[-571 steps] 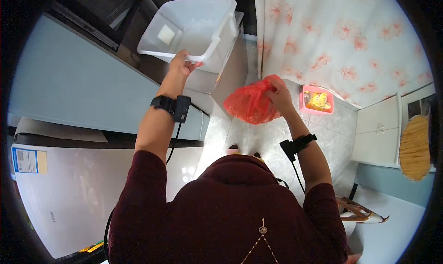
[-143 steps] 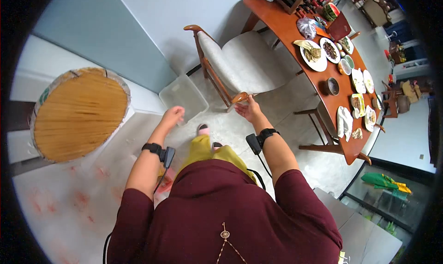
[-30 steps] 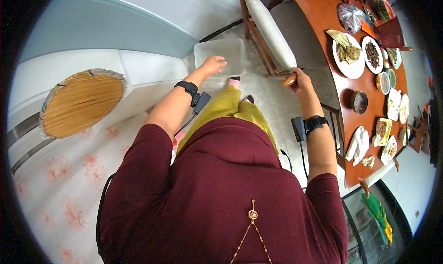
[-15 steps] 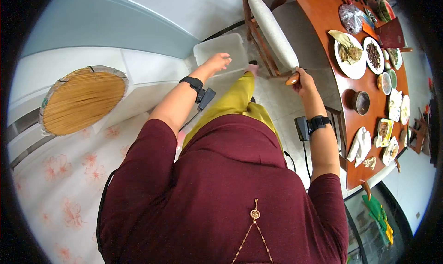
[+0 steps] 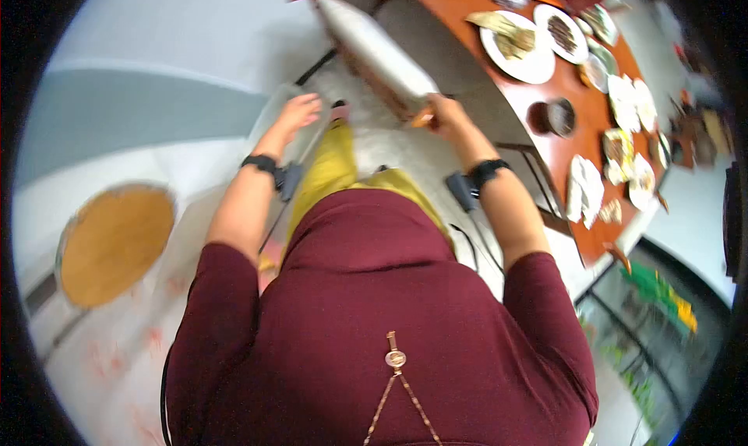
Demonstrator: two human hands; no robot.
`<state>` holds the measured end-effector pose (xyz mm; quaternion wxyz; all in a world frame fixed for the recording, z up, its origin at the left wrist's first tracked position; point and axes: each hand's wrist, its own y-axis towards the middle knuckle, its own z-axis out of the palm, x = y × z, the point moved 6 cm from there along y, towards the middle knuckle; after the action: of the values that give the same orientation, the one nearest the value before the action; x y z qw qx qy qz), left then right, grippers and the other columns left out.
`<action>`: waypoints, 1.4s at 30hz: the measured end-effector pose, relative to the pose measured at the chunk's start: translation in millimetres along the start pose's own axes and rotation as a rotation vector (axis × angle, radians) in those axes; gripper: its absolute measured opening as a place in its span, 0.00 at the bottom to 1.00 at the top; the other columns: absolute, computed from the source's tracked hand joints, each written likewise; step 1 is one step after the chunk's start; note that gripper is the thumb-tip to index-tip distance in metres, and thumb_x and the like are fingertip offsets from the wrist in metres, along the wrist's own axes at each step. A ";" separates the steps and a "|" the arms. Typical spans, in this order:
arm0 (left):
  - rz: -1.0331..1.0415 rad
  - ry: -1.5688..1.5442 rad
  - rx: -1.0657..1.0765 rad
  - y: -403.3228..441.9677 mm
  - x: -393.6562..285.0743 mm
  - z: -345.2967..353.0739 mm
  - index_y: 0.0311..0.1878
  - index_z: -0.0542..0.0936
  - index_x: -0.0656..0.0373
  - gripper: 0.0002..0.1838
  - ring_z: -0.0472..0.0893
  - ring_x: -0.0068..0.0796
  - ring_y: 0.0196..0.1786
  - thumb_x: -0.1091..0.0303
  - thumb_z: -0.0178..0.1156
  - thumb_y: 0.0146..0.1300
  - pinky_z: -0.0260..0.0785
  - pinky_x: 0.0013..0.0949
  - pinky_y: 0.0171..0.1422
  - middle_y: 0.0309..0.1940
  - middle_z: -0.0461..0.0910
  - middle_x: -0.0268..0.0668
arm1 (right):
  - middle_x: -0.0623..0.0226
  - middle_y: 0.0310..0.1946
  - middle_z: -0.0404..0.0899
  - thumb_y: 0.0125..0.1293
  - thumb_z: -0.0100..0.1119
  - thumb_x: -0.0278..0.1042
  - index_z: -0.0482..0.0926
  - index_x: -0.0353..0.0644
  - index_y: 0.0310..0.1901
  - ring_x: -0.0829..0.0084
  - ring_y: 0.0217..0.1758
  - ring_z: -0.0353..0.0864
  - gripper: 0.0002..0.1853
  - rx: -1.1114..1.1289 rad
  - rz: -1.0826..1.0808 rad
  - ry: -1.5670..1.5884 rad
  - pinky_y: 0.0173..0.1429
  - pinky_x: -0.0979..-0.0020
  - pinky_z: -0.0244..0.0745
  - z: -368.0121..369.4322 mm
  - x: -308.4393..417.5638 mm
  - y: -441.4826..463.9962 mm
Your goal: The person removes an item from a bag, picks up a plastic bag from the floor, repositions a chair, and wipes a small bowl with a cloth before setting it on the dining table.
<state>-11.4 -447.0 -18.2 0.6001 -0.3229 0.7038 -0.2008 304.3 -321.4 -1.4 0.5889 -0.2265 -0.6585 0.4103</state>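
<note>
My right hand [image 5: 446, 117] is closed round the wooden end of the chair's [image 5: 378, 49] top rail, with the pale upholstered back stretching away from it. The chair stands close against the dining table [image 5: 514, 95]. My left hand [image 5: 300, 111] hangs in the air with nothing in it, fingers apart and a little blurred. Below and beyond it a translucent plastic bin [image 5: 269, 112] rests on the floor by the wall, partly hidden by my hand and forearm.
On the table are a plate with leaf-wrapped food [image 5: 518, 47], a dark bowl [image 5: 558, 117], a white cloth [image 5: 584, 189] and several other dishes. At the left are a round wooden board [image 5: 117, 243] and a flowered curtain [image 5: 117, 360].
The view has turned and blurred, so chair, table and bin appear further left. My right hand remains on the chair; nineteen seconds ago it held a red bag and my left a white tub.
</note>
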 end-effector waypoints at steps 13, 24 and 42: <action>-0.017 0.067 0.113 9.7 -44.1 40.1 0.62 0.65 0.59 0.26 0.77 0.24 0.40 0.59 0.53 0.62 0.66 0.27 0.45 0.45 0.77 0.35 | 0.59 0.26 0.74 0.58 0.51 0.36 0.72 0.34 0.32 0.65 0.25 0.74 0.11 -0.130 0.036 0.089 0.22 0.62 0.70 0.7 -4.2 12.0; 0.001 0.090 0.196 23.9 -60.0 44.4 0.62 0.65 0.58 0.26 0.77 0.24 0.41 0.59 0.53 0.62 0.66 0.26 0.44 0.45 0.77 0.35 | 0.61 0.23 0.72 0.57 0.53 0.35 0.72 0.35 0.29 0.65 0.20 0.71 0.10 -0.214 0.011 0.206 0.20 0.61 0.65 1.3 -7.9 15.3; 0.216 0.107 0.182 38.7 -150.7 64.2 0.66 0.57 0.58 0.33 0.76 0.24 0.39 0.54 0.54 0.62 0.66 0.25 0.43 0.46 0.74 0.38 | 0.52 0.25 0.79 0.66 0.40 0.52 0.77 0.31 0.35 0.64 0.22 0.81 0.27 -0.538 -0.157 -0.156 0.30 0.64 0.75 -94.1 -3.6 -37.2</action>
<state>53.6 -307.9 50.9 0.6066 -0.1783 0.7443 -0.2150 402.4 -319.4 23.7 0.4851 -0.2906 -0.8026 0.1901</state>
